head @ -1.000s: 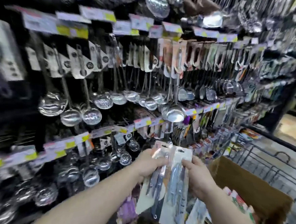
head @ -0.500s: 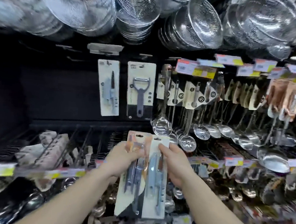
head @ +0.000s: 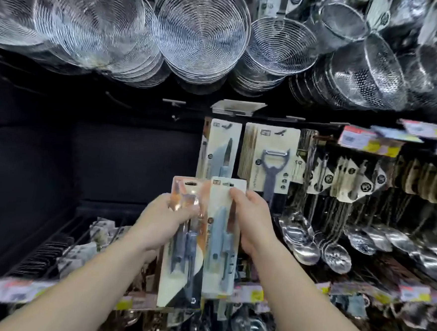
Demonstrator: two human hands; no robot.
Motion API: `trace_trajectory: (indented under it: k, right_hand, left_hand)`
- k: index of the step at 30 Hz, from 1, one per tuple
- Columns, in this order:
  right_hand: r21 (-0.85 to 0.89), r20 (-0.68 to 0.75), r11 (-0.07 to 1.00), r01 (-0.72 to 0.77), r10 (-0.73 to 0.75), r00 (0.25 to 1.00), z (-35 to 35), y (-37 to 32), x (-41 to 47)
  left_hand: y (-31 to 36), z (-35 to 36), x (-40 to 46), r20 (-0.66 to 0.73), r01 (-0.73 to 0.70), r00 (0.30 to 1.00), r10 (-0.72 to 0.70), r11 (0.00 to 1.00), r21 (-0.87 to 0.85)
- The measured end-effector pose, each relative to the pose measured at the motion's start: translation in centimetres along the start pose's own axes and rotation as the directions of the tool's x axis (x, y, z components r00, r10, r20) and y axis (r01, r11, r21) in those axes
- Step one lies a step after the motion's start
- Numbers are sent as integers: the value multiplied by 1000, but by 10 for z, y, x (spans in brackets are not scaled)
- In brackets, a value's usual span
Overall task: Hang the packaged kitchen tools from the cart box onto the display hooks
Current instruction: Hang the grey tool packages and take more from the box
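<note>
Here, left hand [head: 165, 221] grips an orange-topped carded pack of grey tools [head: 183, 243], fingers curled round its upper part. Right hand [head: 251, 219] pinches the white carded grey knife pack [head: 221, 240] by its edge, just beside. Both packs sit below the hung white knife card [head: 220, 147] and grey peeler card [head: 271, 158].

We see two carded tool packs upright, side by side: the orange-topped pack [head: 183, 243] on the left, the white knife pack [head: 221, 240] slightly overlapping it.
</note>
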State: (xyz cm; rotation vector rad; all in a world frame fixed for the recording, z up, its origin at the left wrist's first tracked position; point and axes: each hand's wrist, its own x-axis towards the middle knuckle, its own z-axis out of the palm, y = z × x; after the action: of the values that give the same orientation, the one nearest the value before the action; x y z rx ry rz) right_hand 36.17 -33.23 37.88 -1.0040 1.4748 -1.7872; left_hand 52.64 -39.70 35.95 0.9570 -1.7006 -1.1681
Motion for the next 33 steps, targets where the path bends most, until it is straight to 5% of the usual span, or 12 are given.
trace_trajectory:
  k: [11, 33]
  right_hand:
    - [16, 29, 992, 121, -122, 992, -3, -38, 39]
    - [130, 55, 953, 272, -281, 958, 20, -70, 83]
  left_hand:
    - [23, 13, 31, -11, -8, 1000, 6, 978, -206]
    - [52, 11, 42, -149, -122, 985, 89, 965, -233]
